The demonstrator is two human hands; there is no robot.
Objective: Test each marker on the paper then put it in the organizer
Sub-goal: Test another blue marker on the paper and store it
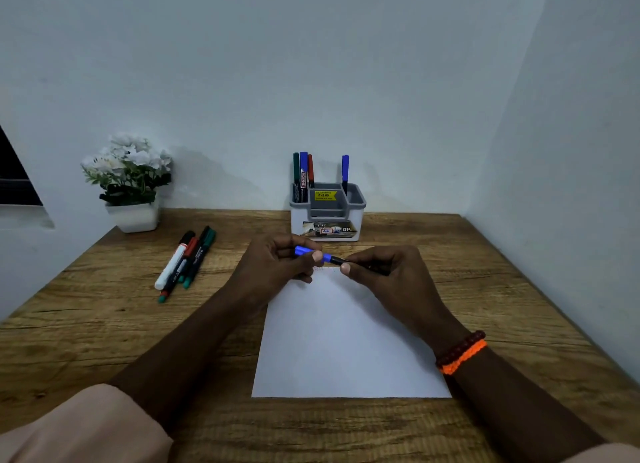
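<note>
A white sheet of paper (346, 341) lies on the wooden table in front of me, with faint marks near its far edge. Above that edge, both hands hold a blue-capped marker (327, 256) with a dark barrel. My left hand (277, 265) pinches the blue cap. My right hand (384, 272) grips the barrel. The cap sits on or right at the barrel's end. The grey and white organizer (327, 213) stands just behind, with several markers upright in it. Several loose markers (185, 261) lie on the table to the left.
A white pot of white flowers (130, 185) stands at the back left corner. Walls close in behind the table and on the right. Bead and orange bands circle my right wrist (462, 351).
</note>
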